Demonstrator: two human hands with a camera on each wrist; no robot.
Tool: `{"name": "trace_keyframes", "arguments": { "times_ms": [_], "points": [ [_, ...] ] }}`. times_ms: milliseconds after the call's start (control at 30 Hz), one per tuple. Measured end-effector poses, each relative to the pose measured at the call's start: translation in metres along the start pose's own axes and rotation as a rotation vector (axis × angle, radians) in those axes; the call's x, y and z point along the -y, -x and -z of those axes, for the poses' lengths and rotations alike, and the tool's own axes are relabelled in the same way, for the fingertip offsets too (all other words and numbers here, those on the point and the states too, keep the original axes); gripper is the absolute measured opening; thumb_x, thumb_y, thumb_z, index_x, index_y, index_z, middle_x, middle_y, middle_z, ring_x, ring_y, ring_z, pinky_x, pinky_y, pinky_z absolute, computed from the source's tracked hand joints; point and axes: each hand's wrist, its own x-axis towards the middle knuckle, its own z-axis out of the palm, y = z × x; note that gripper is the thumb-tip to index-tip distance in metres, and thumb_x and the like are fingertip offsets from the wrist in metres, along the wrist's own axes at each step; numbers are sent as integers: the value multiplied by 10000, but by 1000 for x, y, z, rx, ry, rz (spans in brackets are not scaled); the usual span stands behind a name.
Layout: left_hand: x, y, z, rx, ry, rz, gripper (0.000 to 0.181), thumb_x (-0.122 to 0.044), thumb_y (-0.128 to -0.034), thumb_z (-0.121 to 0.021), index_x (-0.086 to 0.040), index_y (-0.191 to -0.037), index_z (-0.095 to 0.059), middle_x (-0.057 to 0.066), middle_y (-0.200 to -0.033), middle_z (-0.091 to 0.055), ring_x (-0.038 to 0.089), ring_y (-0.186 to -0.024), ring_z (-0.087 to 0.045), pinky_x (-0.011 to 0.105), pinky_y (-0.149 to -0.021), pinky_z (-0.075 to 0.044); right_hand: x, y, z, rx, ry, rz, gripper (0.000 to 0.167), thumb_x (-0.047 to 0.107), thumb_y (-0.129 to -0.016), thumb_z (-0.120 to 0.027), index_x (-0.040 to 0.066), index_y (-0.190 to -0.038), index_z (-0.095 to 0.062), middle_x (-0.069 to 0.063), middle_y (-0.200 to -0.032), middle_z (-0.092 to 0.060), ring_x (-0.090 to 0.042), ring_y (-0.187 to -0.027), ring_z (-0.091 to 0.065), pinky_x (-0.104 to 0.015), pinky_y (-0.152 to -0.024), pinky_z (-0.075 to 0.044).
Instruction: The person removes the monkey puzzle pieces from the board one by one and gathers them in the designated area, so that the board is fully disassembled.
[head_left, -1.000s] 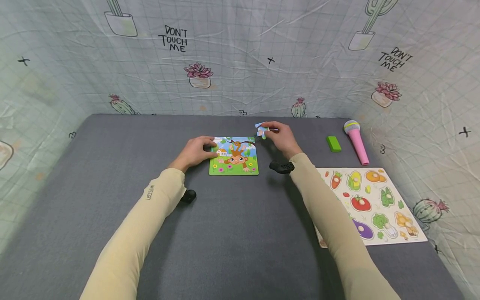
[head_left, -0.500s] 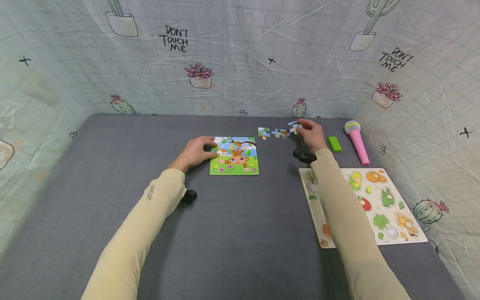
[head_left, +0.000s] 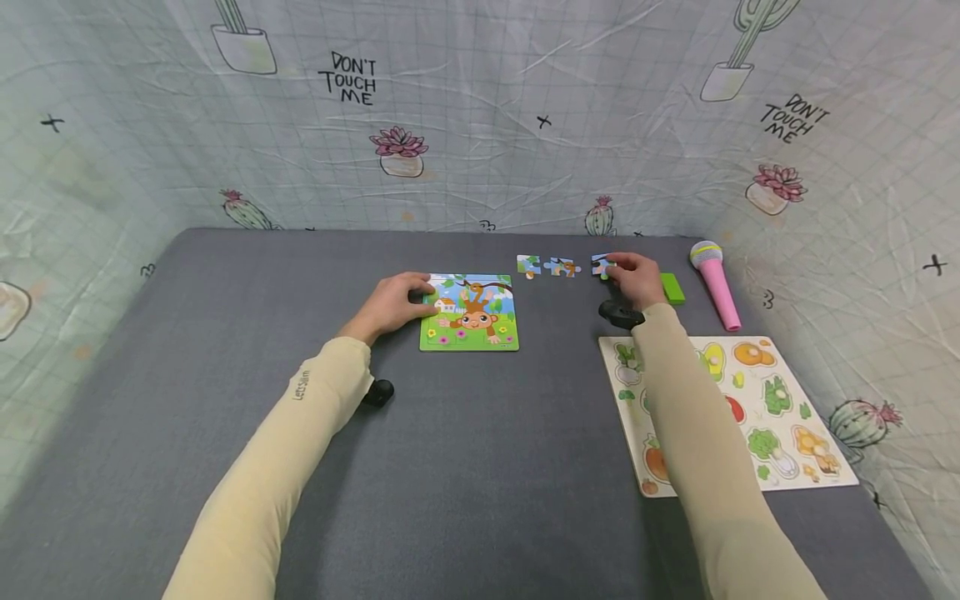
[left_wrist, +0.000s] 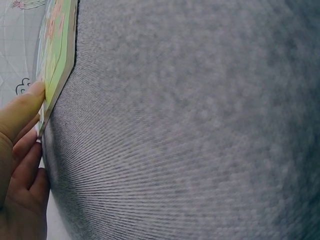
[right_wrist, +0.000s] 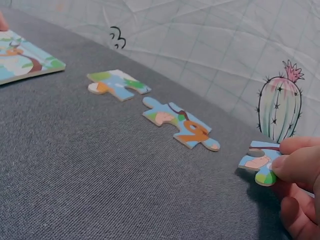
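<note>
Cactus-printed cloth [head_left: 472, 108] closes off the grey counter [head_left: 480, 467], and I pinch one jigsaw piece [right_wrist: 256, 163] by its right side.
My right fingers [right_wrist: 296, 165] are nearly together on it, near the counter's far edge; whether it touches the counter I cannot tell. Leftward lie a snake piece [right_wrist: 187, 126] and a corner piece [right_wrist: 117, 84], just apart. My left fingers [head_left: 417, 283], curved with a gap behind, hold the left edge of the flat monkey puzzle [head_left: 472, 333]. Vegetables fill separate outlines on the pale board [head_left: 753, 410], which my right sleeve [head_left: 697, 450] crosses. A green block [head_left: 673, 289] and pink microphone [head_left: 722, 292] stand near my right hand. Grey surface stretches between my forearms and far out to the left.
</note>
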Motion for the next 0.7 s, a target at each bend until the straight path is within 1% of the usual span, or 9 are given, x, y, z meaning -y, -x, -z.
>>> {"name": "trace_keyframes", "arguments": {
  "times_ms": [67, 133, 233, 300, 433, 700],
  "points": [
    [1, 0, 0, -1, -2, -1, 452, -262, -909, -720, -39, -1293, -633, 118, -1505, -424, 318, -1423, -308, 486, -1171, -248, 0, 0, -1, 7, 15, 9, 372, 128, -1001, -549, 38, -1361, -573, -166, -1278, -521, -189, -970, -523, -316, -823, -472],
    [1, -1, -1, -1, -5, -1, 449, -265, -910, -719, -40, -1289, -636, 117, -1503, -427, 317, -1422, -311, 485, -1170, -251, 0, -1, -2, 10, 37, 16, 371, 118, -1000, -545, 34, -1360, -571, -182, -1310, -516, -228, -1038, -516, -352, -872, -472],
    [1, -1, -1, 2, -11, -1, 452, -272, -910, -718, -44, -1291, -635, 113, -1504, -426, 317, -1422, -311, 484, -1170, -251, -1, -1, -4, 0, 86, 23, 365, 108, -1000, -538, 40, -1357, -574, -194, -1338, -507, -308, -1163, -481, -437, -954, -446],
    [1, -1, -1, 4, -10, 2, 451, -275, -911, -716, -47, -1291, -636, 110, -1505, -426, 314, -1423, -310, 483, -1170, -252, -1, -1, -4, -11, 128, 29, 365, 107, -1001, -533, 42, -1357, -575, -201, -1346, -511, -333, -1204, -471, -467, -980, -431],
    [1, -1, -1, 1, -7, 8, 449, -277, -910, -717, -52, -1291, -637, 102, -1507, -425, 307, -1425, -309, 476, -1171, -252, 1, 2, -6, -30, 162, 36, 365, 96, -997, -530, 36, -1355, -576, -213, -1345, -522, -357, -1218, -480, -489, -992, -427],
    [2, -2, -1, 0, -17, 6, 449, -274, -910, -718, -49, -1290, -637, 104, -1506, -427, 305, -1423, -314, 471, -1173, -250, 1, 4, -11, -37, 172, 17, 356, 101, -997, -529, 49, -1345, -590, -204, -1354, -527, -360, -1228, -479, -498, -995, -428]
  ]
}}
